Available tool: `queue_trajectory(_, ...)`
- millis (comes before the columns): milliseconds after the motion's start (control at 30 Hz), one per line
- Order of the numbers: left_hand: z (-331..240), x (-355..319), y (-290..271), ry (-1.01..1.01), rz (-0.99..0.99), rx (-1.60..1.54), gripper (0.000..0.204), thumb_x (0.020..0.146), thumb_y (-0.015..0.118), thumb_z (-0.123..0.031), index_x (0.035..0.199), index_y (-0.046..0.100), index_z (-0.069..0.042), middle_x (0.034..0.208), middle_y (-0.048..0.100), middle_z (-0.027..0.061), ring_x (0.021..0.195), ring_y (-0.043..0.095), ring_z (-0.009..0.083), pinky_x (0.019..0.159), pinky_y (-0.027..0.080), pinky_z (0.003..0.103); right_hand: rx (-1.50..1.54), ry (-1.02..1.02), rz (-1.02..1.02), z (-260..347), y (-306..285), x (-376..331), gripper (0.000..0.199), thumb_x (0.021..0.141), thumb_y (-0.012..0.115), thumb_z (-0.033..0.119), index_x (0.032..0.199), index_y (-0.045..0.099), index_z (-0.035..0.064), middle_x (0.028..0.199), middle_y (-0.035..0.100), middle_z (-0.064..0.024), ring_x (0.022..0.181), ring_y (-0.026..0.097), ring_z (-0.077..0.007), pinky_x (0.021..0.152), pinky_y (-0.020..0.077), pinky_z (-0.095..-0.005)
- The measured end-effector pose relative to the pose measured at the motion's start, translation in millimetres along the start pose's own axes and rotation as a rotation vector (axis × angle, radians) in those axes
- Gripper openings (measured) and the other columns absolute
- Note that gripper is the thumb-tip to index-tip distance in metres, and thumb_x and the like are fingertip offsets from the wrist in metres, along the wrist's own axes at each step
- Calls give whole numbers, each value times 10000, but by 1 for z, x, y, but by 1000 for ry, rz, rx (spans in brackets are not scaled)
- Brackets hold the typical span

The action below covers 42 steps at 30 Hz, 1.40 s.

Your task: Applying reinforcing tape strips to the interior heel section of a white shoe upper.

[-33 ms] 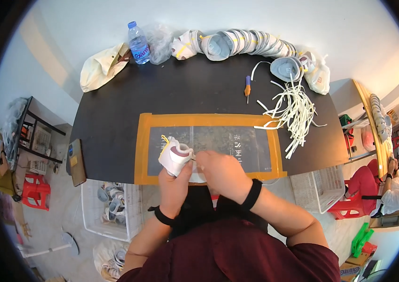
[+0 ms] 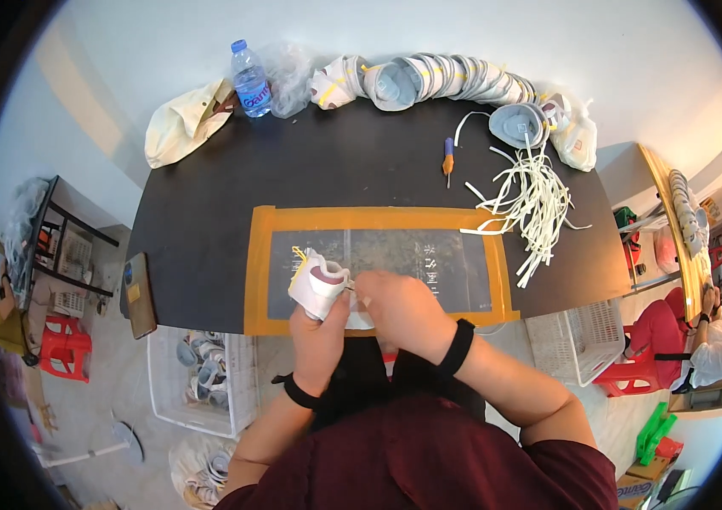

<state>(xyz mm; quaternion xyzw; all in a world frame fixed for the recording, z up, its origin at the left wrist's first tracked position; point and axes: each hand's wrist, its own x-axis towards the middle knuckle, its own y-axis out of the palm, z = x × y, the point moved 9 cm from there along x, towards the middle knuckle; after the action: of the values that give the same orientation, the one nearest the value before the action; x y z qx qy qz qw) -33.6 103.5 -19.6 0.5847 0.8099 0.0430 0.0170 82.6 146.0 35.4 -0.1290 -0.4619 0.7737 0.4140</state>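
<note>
My left hand (image 2: 318, 340) is closed around the base of a small white piece, apparently a shoe upper (image 2: 317, 293), with a maroon patch and a yellow strip at its far left edge. It is held up over the near edge of the table. My right hand (image 2: 390, 304) is closed at the piece's right edge, fingertips pinched together. A small dark, thin thing shows between the fingertips and the piece, too small to name. A pile of white flat laces (image 2: 535, 200) lies to the right, below a grey-lined piece (image 2: 516, 125). An orange-and-blue-handled tool (image 2: 448, 160) with a thin metal tip lies nearby.
A clear sheet (image 2: 395, 255) is taped down with orange tape. Along the wall stand nested similar pieces (image 2: 454, 78), a water bottle (image 2: 250, 78) and a cream bag (image 2: 186, 123). A phone (image 2: 139, 293) lies at the left edge. White crates (image 2: 203, 382) flank me; a seated person (image 2: 701, 340) is at right.
</note>
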Motion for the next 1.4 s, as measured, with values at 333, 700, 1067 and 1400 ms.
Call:
queue_trajectory(333, 14, 3, -7, 111, -60, 47, 220, 925, 610, -39, 1137, 636, 13, 1051, 665, 47, 948, 606, 115, 811, 490, 281, 225, 89, 202, -20, 27, 23, 133, 810, 593, 74, 930, 566, 24, 885, 613, -155, 783, 644, -348, 707, 539, -414)
queue_trajectory(700, 0, 5, -11, 175, -62, 91, 192, 924, 603, -40, 1101, 648, 19, 1021, 683, 81, 936, 619, 145, 819, 493, 309, 114, 80, 34, -8, 23, 19, 154, 884, 548, 90, 1018, 549, 15, 956, 612, -194, 835, 624, -410, 754, 522, -466)
queue_trajectory(1067, 3, 6, -11, 134, -31, 22, 167, 929, 604, -48, 1078, 659, 5, 986, 681, 48, 895, 611, 113, 765, 493, 286, 607, 324, 157, -35, 29, 6, 133, 895, 554, 114, 991, 610, 40, 795, 638, -173, 723, 620, -368, 662, 492, -417)
queue_trajectory(1400, -3, 6, -8, 160, -10, 91, 161, 940, 588, -63, 1067, 657, 10, 914, 692, 75, 835, 649, 149, 731, 505, 298, 199, 160, 111, 1, 5, 16, 128, 932, 548, 177, 971, 557, 55, 837, 649, -219, 790, 644, -416, 705, 506, -479)
